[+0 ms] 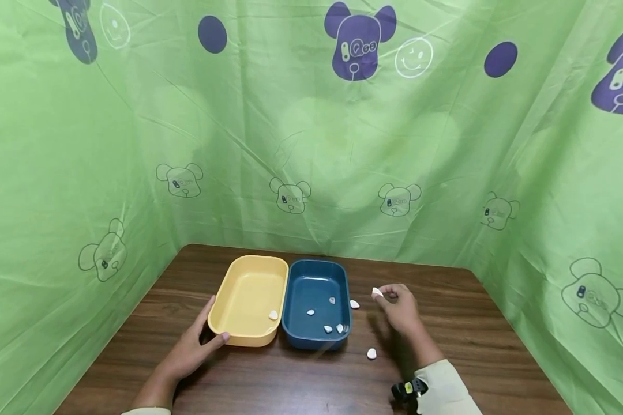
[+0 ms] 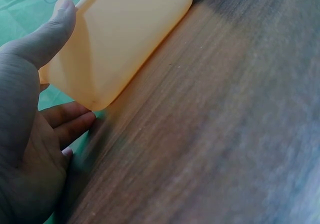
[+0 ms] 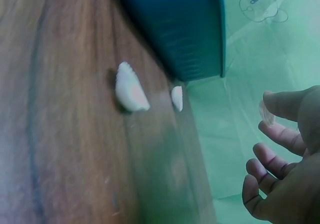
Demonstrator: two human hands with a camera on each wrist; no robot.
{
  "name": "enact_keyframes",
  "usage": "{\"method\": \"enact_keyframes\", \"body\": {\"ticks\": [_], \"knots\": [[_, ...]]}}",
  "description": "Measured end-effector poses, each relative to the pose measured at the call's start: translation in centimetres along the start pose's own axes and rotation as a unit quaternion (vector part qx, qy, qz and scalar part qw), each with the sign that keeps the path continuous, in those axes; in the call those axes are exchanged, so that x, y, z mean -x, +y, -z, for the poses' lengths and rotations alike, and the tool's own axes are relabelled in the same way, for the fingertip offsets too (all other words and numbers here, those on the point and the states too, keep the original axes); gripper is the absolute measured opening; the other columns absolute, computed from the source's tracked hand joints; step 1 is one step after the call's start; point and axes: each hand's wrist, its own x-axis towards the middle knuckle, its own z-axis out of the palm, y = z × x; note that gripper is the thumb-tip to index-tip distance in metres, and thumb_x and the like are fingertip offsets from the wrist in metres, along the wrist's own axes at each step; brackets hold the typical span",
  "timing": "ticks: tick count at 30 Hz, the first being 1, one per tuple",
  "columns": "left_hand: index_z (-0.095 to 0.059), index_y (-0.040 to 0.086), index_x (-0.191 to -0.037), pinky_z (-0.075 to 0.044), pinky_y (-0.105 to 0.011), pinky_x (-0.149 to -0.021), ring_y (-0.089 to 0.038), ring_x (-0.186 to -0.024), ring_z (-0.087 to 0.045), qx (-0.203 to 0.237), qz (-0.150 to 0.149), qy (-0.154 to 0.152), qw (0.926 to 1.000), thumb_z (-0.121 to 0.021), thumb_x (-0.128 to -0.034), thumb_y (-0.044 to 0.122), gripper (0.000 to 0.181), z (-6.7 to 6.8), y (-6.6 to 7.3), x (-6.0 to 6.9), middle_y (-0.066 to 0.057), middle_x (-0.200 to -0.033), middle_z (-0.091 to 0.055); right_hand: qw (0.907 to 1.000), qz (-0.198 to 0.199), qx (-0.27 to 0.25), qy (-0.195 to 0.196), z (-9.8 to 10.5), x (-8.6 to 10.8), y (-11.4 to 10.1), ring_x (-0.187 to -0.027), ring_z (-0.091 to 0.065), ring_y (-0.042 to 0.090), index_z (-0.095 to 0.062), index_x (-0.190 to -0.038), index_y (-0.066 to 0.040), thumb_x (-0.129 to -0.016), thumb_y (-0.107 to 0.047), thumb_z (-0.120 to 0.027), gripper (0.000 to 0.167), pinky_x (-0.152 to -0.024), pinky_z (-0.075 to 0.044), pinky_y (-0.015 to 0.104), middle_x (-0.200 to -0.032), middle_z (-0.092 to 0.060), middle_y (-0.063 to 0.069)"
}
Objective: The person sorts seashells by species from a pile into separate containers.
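Observation:
A yellow plastic bin and a dark blue plastic bin stand side by side on the table. My left hand holds the yellow bin's near left corner, thumb on the front wall and fingers along the left side. One white seashell lies inside the yellow bin. Several small shells are scattered in the blue one. Right of the bins, my right hand pinches a white seashell between thumb and index finger, above the table. Its other fingers curl loosely in the right wrist view.
Two more white shells lie on the brown wooden table: one shell beside the blue bin's right wall, another shell nearer the front. Green printed cloth hangs around the back and both sides.

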Motion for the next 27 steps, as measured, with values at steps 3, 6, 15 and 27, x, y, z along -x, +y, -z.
{"method": "enact_keyframes", "body": {"ticks": [3,6,15,27], "knots": [[-0.007,0.028,-0.178,-0.033,-0.016,-0.117,-0.045,-0.16,-0.034,0.0,-0.002,0.001,1.0,-0.078,-0.1027,0.036,0.104,-0.1,0.0,-0.1,-0.026,-0.178,-0.028,1.0,0.005,0.006,0.0,0.2,-0.2,-0.8,-0.109,-0.064,0.033,-0.079,-0.104,0.001,-0.097,-0.013,-0.083,0.016,-0.096,-0.05,0.04,-0.115,-0.071,0.02],[-0.008,0.027,-0.178,-0.03,-0.01,-0.113,-0.046,-0.16,-0.034,0.006,-0.007,0.001,1.0,-0.078,-0.1026,0.034,0.104,-0.1,0.0,0.0,-0.028,-0.178,-0.028,0.9999,0.004,0.009,-0.006,0.1,-0.2,-1.4,-0.111,-0.065,0.035,-0.079,-0.105,0.001,-0.098,-0.014,-0.082,0.017,-0.097,-0.05,0.041,-0.117,-0.071,0.021],[-0.008,0.024,-0.178,-0.026,-0.003,-0.109,-0.048,-0.16,-0.034,0.021,-0.018,0.003,0.9996,-0.079,-0.1025,0.031,0.104,0.0,0.2,0.1,-0.03,-0.177,-0.028,0.9999,0.01,-0.012,0.0,-1.6,-0.7,-3.8,-0.109,-0.062,0.035,-0.08,-0.103,0.001,-0.097,-0.014,-0.083,0.016,-0.096,-0.047,0.042,-0.113,-0.071,0.02],[-0.009,0.023,-0.178,-0.024,-0.002,-0.108,-0.048,-0.16,-0.033,0.015,-0.008,0.004,0.9998,-0.079,-0.1021,0.032,0.104,0.0,0.3,0.2,-0.029,-0.177,-0.028,0.999,0.022,-0.035,-0.018,-4.7,0.0,-7.0,-0.113,-0.063,0.035,-0.079,-0.103,-0.002,-0.098,-0.015,-0.081,0.014,-0.098,-0.05,0.048,-0.115,-0.07,0.019]]}}
